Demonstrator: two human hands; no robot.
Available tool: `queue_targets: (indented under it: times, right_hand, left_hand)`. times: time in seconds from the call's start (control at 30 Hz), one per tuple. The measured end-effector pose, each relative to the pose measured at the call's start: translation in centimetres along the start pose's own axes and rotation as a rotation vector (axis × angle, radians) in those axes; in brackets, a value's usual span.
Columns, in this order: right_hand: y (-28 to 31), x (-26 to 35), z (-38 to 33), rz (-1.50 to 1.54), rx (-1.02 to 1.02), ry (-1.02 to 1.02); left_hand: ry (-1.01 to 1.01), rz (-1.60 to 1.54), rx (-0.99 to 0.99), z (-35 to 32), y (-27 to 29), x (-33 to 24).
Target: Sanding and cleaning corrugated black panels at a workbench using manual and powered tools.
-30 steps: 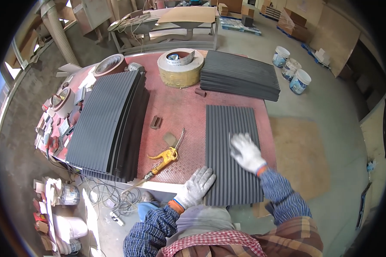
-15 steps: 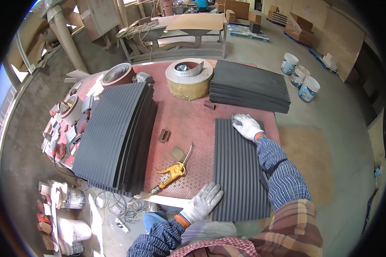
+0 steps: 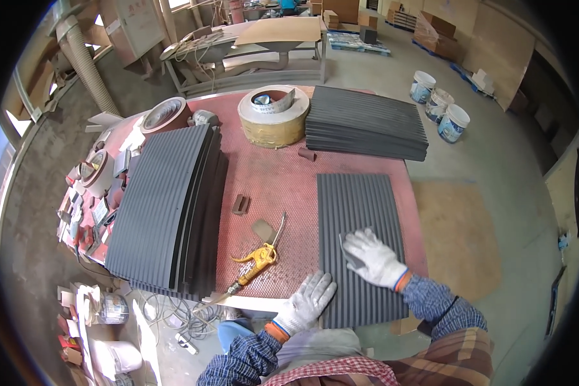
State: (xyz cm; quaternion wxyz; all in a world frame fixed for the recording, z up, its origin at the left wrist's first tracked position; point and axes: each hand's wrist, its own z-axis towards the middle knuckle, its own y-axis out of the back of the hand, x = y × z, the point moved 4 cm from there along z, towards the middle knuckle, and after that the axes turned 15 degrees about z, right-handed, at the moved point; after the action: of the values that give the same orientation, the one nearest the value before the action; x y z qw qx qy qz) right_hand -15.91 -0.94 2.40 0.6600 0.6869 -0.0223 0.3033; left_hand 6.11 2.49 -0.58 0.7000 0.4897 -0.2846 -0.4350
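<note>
A dark grey ribbed panel [image 3: 360,202] lies in front of me at the right side of the red mesh-topped table. My left hand [image 3: 305,301], in a white glove, rests flat near the panel's lower left edge with its fingers stretched out. Over the panel's middle, my gloved right hand [image 3: 371,258] grips a small flat dark grey piece [image 3: 350,255] against the ribs. The glove covers most of that piece, so its exact kind is hidden. A yellow air blow gun [image 3: 258,260] lies left of the panel, beside a small brown pad [image 3: 263,229].
A tall stack of ribbed panels [image 3: 161,206] stands at the left, another stack [image 3: 367,122] at the far right. Between them sits a large tape-like roll [image 3: 273,125]. A small brown block [image 3: 240,204] lies mid-table. Three buckets [image 3: 454,123] stand on the floor at right.
My right hand has slid from the panel's far end back toward me, to its middle, keeping the grey piece. My left hand stays by the panel's edge. The view has shifted slightly.
</note>
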Motion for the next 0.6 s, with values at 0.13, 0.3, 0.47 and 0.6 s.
queue_targets:
  times: [0.13,0.3,0.47,0.6]
  right_hand:
    - [2.3,-5.9,8.6,0.021,-0.026,-0.112]
    - [3.0,-9.2,16.0,0.023,-0.035,-0.271]
    - [-0.3,-3.5,9.6,-0.081,-0.023,-0.188]
    - [-2.7,5.1,-3.7,-0.001,0.012,-0.051]
  left_hand:
    - [-0.007,-0.014,0.042,0.3,0.6,-0.1]
    - [-0.012,-0.022,0.017,0.6,0.1,0.0]
    - [0.006,0.012,0.03,0.1,-0.4,0.4]
    - [0.018,-0.042,0.031,0.2,-0.6,0.1]
